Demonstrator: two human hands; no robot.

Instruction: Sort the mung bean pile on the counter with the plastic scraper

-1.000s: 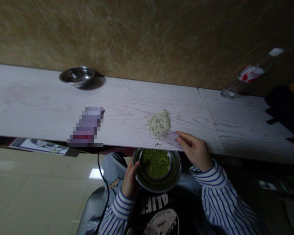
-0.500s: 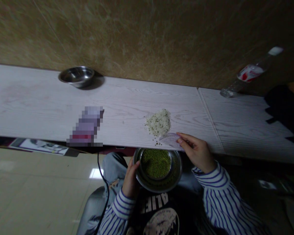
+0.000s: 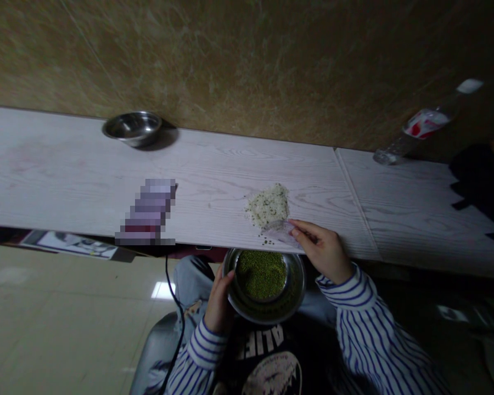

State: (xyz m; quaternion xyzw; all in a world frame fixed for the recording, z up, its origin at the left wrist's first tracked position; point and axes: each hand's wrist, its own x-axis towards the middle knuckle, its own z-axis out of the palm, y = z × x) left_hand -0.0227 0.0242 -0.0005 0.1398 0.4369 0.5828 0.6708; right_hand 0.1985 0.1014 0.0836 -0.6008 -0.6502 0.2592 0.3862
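My left hand (image 3: 219,299) grips the left rim of a steel bowl (image 3: 294,299), thumb over the edge. The bowl sits at my lap, just below the table's front edge, with green mung beans (image 3: 261,274) inside. Between the thumb and fingers of my right hand (image 3: 323,249) is a thin, clear purplish plastic piece (image 3: 282,229) with a curved edge. It lies low over the tabletop, at the near side of a heap of white rice grains (image 3: 269,204) mixed with green beans. A few loose beans (image 3: 267,241) lie between the heap and the table edge.
On the pale wood-grain table (image 3: 214,164), a second steel bowl (image 3: 132,129) stands by the wall. A blurred-out flat object (image 3: 148,211) lies at the left. A plastic bottle (image 3: 424,125) and a dark item (image 3: 480,184) are at the right. A black cable (image 3: 177,302) hangs down.
My right hand and the plastic piece have shifted slightly left and toward the rice heap. My left hand keeps its hold on the bowl. The view has turned a little.
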